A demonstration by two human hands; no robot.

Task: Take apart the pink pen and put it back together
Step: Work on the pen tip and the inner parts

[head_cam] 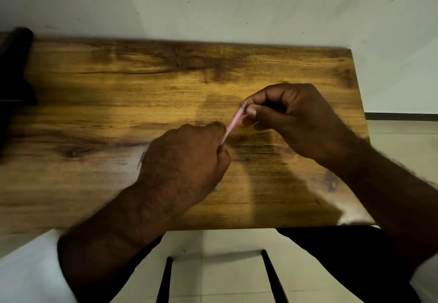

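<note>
My left hand [187, 158] curled round lower end of pink pen [233, 122]. My right hand [291, 117] pinching upper end between thumb and fingertips. Pen slanted between both hands, held above wooden tabletop [118, 94]. Small teal bit [214, 190] peeking beside my left hand, too blurred to identify. Dark object [16, 48] at tabletop's far left edge. White wall [213, 1] beyond.

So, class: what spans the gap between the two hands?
The pen, one end in the left hand, the other in the right hand; head view.
</note>
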